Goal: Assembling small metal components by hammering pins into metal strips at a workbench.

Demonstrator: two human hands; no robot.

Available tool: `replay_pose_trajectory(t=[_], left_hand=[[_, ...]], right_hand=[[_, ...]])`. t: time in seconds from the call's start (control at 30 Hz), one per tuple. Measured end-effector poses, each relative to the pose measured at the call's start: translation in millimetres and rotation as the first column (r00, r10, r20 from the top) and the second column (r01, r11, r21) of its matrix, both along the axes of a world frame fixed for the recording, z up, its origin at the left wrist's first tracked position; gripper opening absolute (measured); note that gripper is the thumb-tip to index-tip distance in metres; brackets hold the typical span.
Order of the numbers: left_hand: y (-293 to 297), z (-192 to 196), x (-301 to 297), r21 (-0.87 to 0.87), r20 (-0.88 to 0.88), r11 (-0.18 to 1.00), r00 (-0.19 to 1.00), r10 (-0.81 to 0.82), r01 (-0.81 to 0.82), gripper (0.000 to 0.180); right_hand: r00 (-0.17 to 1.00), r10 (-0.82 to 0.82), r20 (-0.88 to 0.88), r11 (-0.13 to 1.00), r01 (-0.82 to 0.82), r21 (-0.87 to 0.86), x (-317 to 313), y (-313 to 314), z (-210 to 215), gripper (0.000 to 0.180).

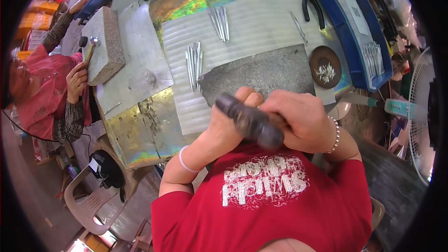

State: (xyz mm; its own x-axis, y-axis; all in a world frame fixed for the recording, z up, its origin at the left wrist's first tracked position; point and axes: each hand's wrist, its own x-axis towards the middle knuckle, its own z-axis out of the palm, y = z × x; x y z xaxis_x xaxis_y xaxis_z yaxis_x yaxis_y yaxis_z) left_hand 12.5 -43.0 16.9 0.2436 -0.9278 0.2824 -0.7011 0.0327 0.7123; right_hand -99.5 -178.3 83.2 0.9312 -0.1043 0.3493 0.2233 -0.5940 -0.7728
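My right hand (301, 120) is closed around the handle of a hammer (247, 120). The hammer's dark, worn head is held up close to the camera and covers part of both hands. Just left of it, my left hand (223, 123) has its fingers curled in at the near edge of a rough grey stone slab (261, 73). Whatever those fingers pinch is hidden behind the hammer head. Slim silvery metal rods (194, 65) lie in a bunch left of the slab, and more metal rods (219, 23) lie beyond it.
A round brown dish (318, 55) with small white slivers sits right of the slab. Pliers (313, 7) and a thin pointed tool (298, 27) lie farther back, beside a blue tray (343, 32). On the left, a co-worker's hand (76, 82) holds a hammer against a stone block (103, 42).
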Motion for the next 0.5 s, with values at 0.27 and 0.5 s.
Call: replay_pose_trajectory(t=[0.27,0.5], left_hand=[[0,-16,2,-0.093,0.042,0.995,0.998,0.052,-0.048,0.022],[0,-12,3,-0.094,0.055,0.994,0.997,0.052,-0.047,0.02]], right_hand=[[0.979,-0.047,-0.198,0.968,0.094,0.231,-54,-11,39,0.043],[0.982,-0.03,-0.186,0.989,0.002,-0.148,-56,-10,48,0.057]])
